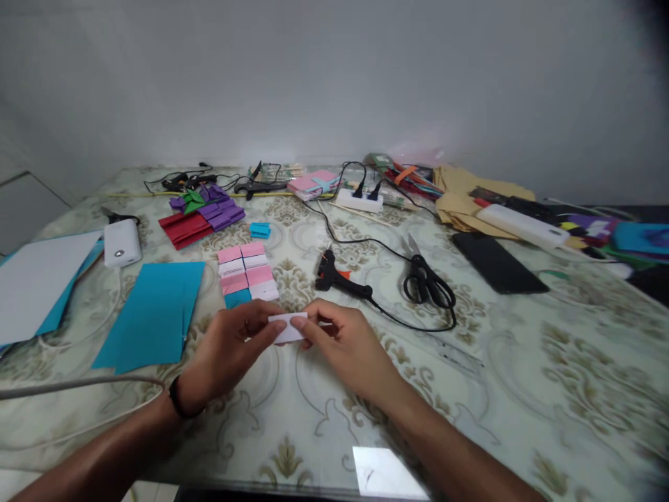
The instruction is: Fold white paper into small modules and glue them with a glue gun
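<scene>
Between my two hands is a small white piece of paper [289, 328], its long side running left to right above the tabletop. My left hand [237, 341] pinches its left end, thumb on the near face. At the other end, my right hand [342, 341] grips it the same way; the fingers behind the paper are mostly hidden. Just beyond my left hand lie two columns of folded pink, white and blue paper pieces [248, 270]. A black glue gun [342, 277] rests past my right hand, with black-handled scissors [426, 279] to its right.
Blue sheets [157, 314] and a white power bank [122, 242] lie left. Red folded paper [184, 229] and a small blue roll [260, 230] sit farther back. A power strip [360, 200] feeds the glue gun's cord. A black phone [499, 263] and clear ruler [449, 352] lie right.
</scene>
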Demonstrator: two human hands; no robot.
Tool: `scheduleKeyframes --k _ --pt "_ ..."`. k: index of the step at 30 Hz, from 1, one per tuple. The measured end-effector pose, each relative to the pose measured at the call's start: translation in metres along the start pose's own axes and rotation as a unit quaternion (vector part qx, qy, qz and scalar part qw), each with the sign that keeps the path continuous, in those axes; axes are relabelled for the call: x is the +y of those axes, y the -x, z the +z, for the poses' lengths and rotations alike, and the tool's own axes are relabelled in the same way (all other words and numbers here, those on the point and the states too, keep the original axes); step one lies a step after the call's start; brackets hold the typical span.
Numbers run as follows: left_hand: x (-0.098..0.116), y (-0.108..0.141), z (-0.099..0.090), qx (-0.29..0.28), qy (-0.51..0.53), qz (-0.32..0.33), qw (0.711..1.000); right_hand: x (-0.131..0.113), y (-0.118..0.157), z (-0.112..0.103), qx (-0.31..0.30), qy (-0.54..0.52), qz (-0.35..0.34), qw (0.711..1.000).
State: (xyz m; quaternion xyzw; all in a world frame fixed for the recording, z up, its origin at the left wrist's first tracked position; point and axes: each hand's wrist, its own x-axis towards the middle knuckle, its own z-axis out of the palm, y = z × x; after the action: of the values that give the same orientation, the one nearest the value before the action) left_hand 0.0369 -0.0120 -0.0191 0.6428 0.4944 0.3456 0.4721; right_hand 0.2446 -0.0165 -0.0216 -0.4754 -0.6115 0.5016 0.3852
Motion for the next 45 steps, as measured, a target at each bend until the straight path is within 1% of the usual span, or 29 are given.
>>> scheduleKeyframes --k 2,3,5,9,12,15,17,21,24,28,30,31,32,34,36,38,40,41,45 --pt "-0.003 -0.004 -0.002 -0.065 0.019 -0.03 0.997 0.002 -0.002 -0.001 0.001 0.013 -0.011 1.0" --pt "-0.004 -0.006 -0.002 -0.079 0.022 -0.032 0.996 0.004 -0.003 -0.001 0.002 0.01 -0.012 1.0" --pt "-0.005 -0.008 -0.002 -0.075 0.022 -0.022 0.997 0.006 -0.005 -0.001 0.001 0.011 -0.018 1.0" --pt "0.004 -0.007 0.001 -0.059 0.035 0.004 0.998 0.003 -0.007 0.001 -0.035 0.003 -0.034 0.999" --pt "0.012 -0.003 0.004 -0.068 0.058 0.022 0.996 -0.003 -0.006 0.003 -0.032 0.002 -0.046 0.998" --pt "0.014 -0.002 0.005 -0.09 0.082 0.027 0.992 -0.007 -0.002 0.005 -0.019 0.002 -0.062 0.998" --pt "0.01 -0.003 0.004 -0.103 0.086 0.027 0.991 -0.007 0.001 0.005 -0.02 0.003 -0.07 0.997" --pt "-0.004 -0.005 -0.001 -0.111 0.06 0.022 0.992 0.001 0.006 0.004 -0.042 0.026 -0.067 0.996" --pt "-0.013 -0.009 -0.001 -0.125 0.037 0.019 0.991 0.009 0.007 0.005 -0.036 0.056 -0.069 0.995" --pt "-0.02 -0.017 -0.003 -0.168 0.002 0.019 0.986 0.013 0.007 0.007 -0.025 0.102 -0.072 0.992" --pt "-0.023 -0.022 -0.008 -0.193 -0.028 0.022 0.981 0.012 0.006 0.0 -0.035 0.136 -0.078 0.987" --pt "-0.024 -0.025 -0.011 -0.209 -0.048 0.024 0.976 0.01 0.004 -0.007 -0.041 0.158 -0.084 0.983" --pt "-0.026 -0.028 -0.014 -0.225 -0.071 0.026 0.971 0.009 0.0 -0.017 -0.034 0.183 -0.09 0.978" --pt "-0.03 -0.034 -0.018 -0.237 -0.121 0.041 0.963 0.007 -0.009 -0.041 0.011 0.237 -0.095 0.967" --pt "-0.034 -0.037 -0.019 -0.218 -0.171 0.072 0.958 0.008 -0.022 -0.067 0.057 0.288 -0.091 0.952" --pt "-0.037 -0.037 -0.016 -0.178 -0.214 0.103 0.955 0.016 -0.034 -0.086 0.081 0.334 -0.074 0.936" --pt "-0.04 -0.031 -0.01 -0.148 -0.24 0.127 0.951 0.028 -0.043 -0.095 0.082 0.37 -0.049 0.924" --pt "-0.041 -0.026 -0.006 -0.143 -0.248 0.137 0.948 0.034 -0.045 -0.096 0.076 0.383 -0.039 0.92" --pt "-0.044 -0.006 0.009 -0.164 -0.261 0.166 0.937 0.054 -0.05 -0.092 0.059 0.419 -0.011 0.906"
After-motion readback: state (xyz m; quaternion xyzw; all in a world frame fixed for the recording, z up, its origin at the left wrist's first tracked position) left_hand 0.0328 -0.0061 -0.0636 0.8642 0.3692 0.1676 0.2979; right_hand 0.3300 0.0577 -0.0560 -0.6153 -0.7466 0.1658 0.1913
